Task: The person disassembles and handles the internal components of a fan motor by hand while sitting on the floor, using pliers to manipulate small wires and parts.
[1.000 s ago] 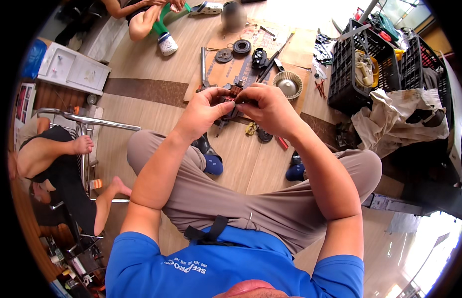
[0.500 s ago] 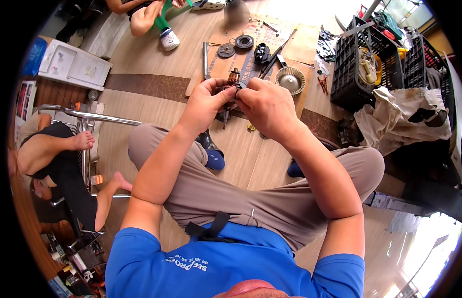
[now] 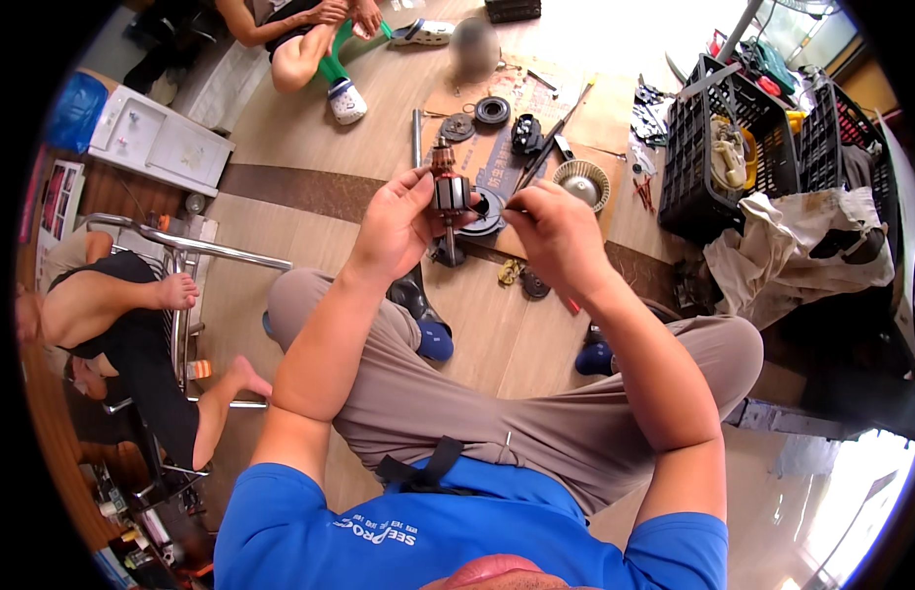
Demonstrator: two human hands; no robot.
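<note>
Left hand (image 3: 394, 224) clamped on copper-and-steel cylindrical motor armature (image 3: 453, 196), right hand (image 3: 564, 234) apart beside it, grip can't be told; armature looks already out, cream ribbed fan wheel (image 3: 584, 183) and black round ring (image 3: 492, 100) beyond hands not joined up.

A makeshift workshop, by the look of the loose machine parts (image 3: 526, 135) on cardboard (image 3: 605, 110) and cluttered black crates (image 3: 687, 175).

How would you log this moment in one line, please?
left hand: holds motor armature | right hand: beside it, contents unclear
</note>
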